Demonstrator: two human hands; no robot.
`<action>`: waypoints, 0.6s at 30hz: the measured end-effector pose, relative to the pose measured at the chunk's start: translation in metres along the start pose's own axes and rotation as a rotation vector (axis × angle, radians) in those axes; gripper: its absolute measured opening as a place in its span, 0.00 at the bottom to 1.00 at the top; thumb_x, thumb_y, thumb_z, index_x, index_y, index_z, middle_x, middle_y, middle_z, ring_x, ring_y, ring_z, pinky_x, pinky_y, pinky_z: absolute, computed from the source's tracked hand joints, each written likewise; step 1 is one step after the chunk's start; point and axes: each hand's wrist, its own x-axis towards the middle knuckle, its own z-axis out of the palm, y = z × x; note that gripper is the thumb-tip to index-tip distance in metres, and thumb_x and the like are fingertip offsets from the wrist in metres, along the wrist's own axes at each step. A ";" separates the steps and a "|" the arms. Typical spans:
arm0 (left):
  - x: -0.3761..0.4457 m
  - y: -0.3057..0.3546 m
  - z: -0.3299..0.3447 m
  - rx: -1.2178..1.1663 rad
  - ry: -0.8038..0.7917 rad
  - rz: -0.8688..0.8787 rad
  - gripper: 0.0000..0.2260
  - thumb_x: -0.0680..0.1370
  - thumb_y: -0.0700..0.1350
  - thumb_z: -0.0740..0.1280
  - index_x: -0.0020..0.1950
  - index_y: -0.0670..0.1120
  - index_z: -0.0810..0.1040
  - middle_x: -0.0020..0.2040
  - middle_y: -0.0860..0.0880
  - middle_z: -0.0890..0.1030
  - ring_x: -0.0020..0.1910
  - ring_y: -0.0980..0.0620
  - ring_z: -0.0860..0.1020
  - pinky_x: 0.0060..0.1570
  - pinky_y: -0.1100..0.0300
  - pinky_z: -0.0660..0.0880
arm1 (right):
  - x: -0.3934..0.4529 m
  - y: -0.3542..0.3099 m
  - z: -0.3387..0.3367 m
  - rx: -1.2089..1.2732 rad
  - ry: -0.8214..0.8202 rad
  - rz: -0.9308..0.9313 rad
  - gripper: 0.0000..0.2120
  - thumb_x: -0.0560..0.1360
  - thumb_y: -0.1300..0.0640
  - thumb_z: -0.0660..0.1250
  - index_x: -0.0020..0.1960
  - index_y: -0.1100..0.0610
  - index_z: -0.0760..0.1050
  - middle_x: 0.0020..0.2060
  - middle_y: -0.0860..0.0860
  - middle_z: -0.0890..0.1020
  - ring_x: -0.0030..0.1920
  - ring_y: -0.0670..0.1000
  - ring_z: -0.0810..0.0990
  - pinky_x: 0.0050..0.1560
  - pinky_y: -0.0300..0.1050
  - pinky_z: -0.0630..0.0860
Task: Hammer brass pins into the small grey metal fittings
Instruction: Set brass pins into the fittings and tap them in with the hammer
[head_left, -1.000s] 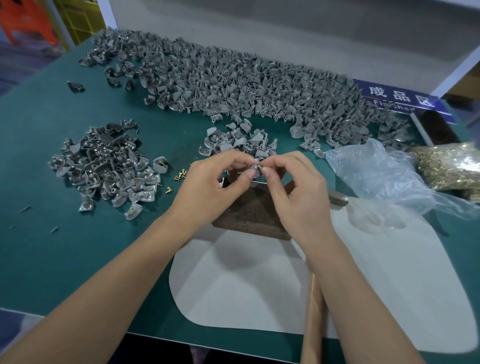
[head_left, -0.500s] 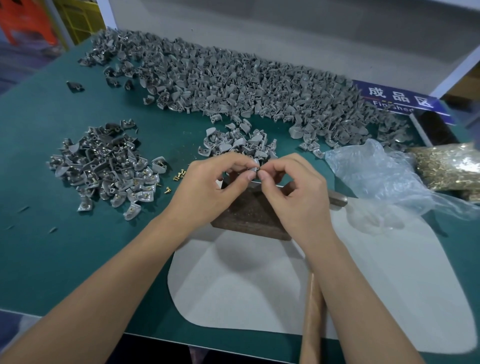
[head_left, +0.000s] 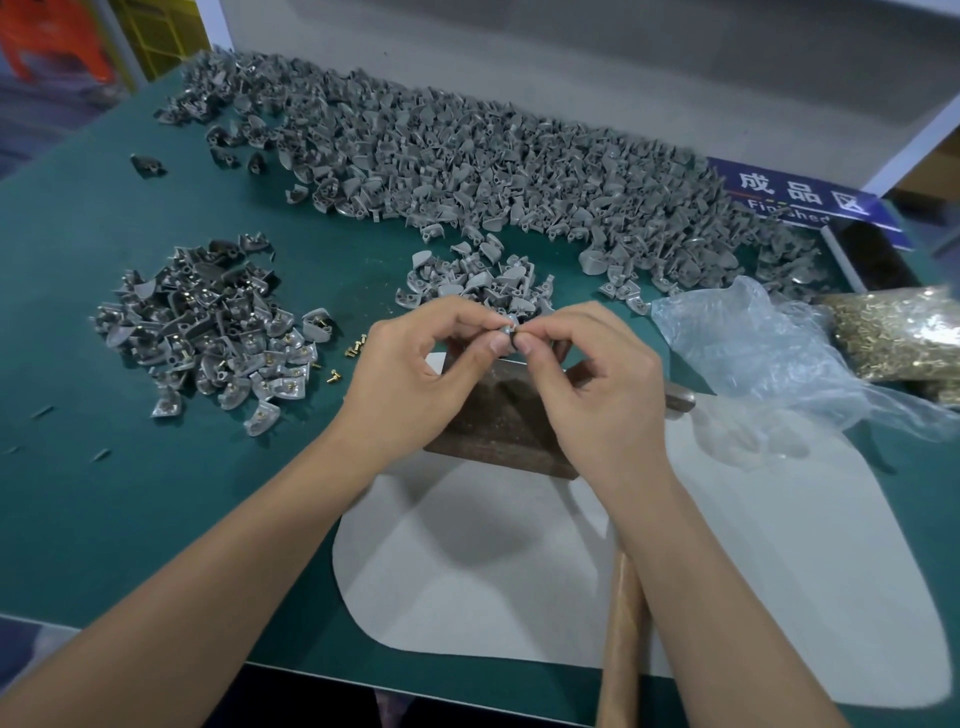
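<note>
My left hand (head_left: 415, 374) and my right hand (head_left: 592, 384) meet fingertip to fingertip above a dark rusty metal block (head_left: 498, 426). Between them they pinch one small grey fitting (head_left: 508, 329); any pin in it is hidden by the fingers. A small heap of bare grey fittings (head_left: 478, 283) lies just beyond the hands. To the left sits a pile of fittings with brass pins in them (head_left: 208, 332). A few loose brass pins (head_left: 356, 345) lie between that pile and my left hand. A wooden hammer handle (head_left: 623, 634) runs under my right forearm.
A long bank of grey fittings (head_left: 467, 161) covers the back of the green table (head_left: 78, 493). A bag of brass pins (head_left: 898, 332) and crumpled clear plastic (head_left: 769, 358) lie at right. A pale grey mat (head_left: 493, 561) is under the block. A blue sign (head_left: 800, 200) stands behind.
Both hands stay together over the block, with only slight finger shifts on the fitting. Nothing else has moved.
</note>
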 end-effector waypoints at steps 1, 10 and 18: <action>0.000 0.000 0.000 0.003 -0.003 0.003 0.06 0.79 0.42 0.73 0.54 0.51 0.83 0.44 0.56 0.85 0.44 0.57 0.84 0.47 0.67 0.78 | 0.000 0.000 0.000 0.007 -0.015 0.008 0.03 0.77 0.66 0.75 0.47 0.60 0.85 0.42 0.48 0.83 0.44 0.41 0.77 0.48 0.34 0.71; 0.000 -0.003 0.000 0.005 -0.037 -0.009 0.06 0.79 0.42 0.73 0.54 0.52 0.83 0.46 0.61 0.85 0.46 0.59 0.84 0.50 0.67 0.78 | 0.000 0.002 -0.001 -0.012 -0.040 0.050 0.03 0.76 0.64 0.75 0.47 0.57 0.87 0.42 0.45 0.84 0.44 0.41 0.78 0.48 0.37 0.73; 0.000 0.000 0.002 0.068 0.002 0.031 0.07 0.81 0.41 0.71 0.53 0.53 0.84 0.46 0.59 0.84 0.44 0.59 0.83 0.48 0.67 0.77 | -0.003 -0.005 0.005 -0.050 0.019 0.087 0.03 0.76 0.62 0.76 0.47 0.55 0.87 0.42 0.44 0.85 0.48 0.52 0.79 0.50 0.42 0.74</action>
